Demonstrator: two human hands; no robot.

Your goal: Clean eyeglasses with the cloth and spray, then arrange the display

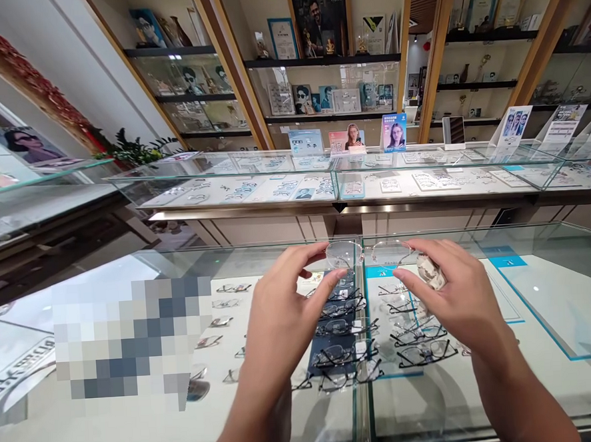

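While pinched between both hands' fingers (322,249): thin-rimmed glasses (367,251).

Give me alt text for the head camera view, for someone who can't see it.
Two hands, left hand and right hand, hold a thin-rimmed pair of glasses above a glass display counter with rows of eyeglass frames inside. Behind are another counter and shelves.

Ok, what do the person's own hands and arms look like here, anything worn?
Both forearms are bare up to the picture's lower edge: no sleeves in view. The left hand and right hand wear no gloves, and no rings, watch or bands show. Fingernails look short and unpainted. No markings visible.
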